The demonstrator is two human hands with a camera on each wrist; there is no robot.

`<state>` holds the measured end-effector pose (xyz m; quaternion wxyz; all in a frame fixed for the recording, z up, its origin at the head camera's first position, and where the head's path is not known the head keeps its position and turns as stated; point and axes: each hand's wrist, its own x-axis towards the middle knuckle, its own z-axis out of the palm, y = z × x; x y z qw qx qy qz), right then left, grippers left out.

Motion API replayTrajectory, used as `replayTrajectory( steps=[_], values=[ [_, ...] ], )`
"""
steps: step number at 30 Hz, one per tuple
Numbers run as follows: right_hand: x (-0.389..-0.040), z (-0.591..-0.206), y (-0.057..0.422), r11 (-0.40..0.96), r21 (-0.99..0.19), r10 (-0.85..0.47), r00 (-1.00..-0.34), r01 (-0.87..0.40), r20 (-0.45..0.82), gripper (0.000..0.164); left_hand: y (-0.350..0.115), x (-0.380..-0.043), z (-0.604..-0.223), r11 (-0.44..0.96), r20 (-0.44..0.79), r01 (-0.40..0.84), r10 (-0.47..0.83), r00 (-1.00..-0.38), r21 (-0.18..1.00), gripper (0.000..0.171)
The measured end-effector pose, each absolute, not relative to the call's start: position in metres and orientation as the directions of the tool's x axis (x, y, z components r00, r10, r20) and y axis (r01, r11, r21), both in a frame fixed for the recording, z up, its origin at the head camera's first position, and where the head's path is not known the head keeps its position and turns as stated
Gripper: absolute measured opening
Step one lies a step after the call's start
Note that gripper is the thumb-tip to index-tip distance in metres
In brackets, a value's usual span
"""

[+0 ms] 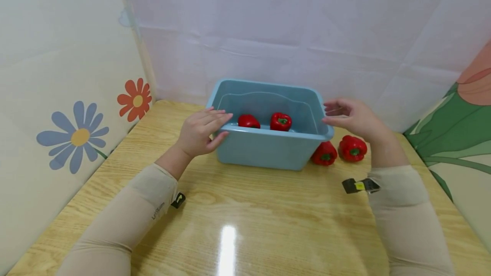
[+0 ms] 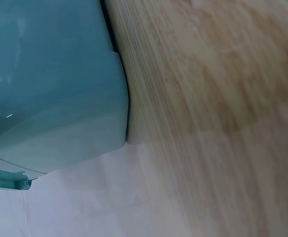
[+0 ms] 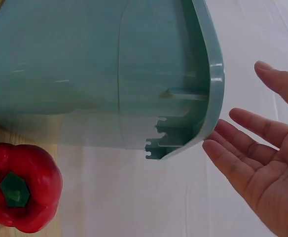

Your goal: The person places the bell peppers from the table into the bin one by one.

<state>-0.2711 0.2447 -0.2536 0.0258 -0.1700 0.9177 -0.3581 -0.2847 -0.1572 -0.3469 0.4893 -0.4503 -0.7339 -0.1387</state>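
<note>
A light blue plastic bin (image 1: 264, 150) stands on the wooden table, with two red bell peppers inside: one at the left (image 1: 248, 121) and one near the middle (image 1: 281, 121). My left hand (image 1: 201, 131) lies at the bin's left front corner, fingers extended over the rim. At the right end, my right hand (image 1: 354, 118) is held beside the rim with fingers spread; in the right wrist view its fingertips (image 3: 210, 145) are at the rim's edge. Two more red bell peppers sit on the table right of the bin, one against its side (image 1: 324, 153) and one farther right (image 1: 353, 148).
The wooden table (image 1: 245, 208) spreads in front of the bin. A white sheet (image 1: 268, 24) hangs close behind it. Flower-printed panels flank the table at left (image 1: 23, 97) and right (image 1: 472, 148).
</note>
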Motion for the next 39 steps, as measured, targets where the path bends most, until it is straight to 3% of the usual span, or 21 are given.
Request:
replayTrajectory(
  steps=[22, 39],
  values=[
    [-0.262, -0.264, 0.279, 0.733, -0.64, -0.269, -0.962, -0.23, 0.037, 0.056, -0.158, -0.285, -0.347, 0.564, 0.841, 0.79, 0.527, -0.121, -0.239, 0.041],
    [-0.268, -0.301, 0.299, 0.734, -0.655, -0.27, -0.962, -0.182, -0.035, 0.062, -0.158, -0.285, -0.348, 0.566, 0.841, 0.791, 0.525, -0.127, -0.233, 0.042]
  ],
)
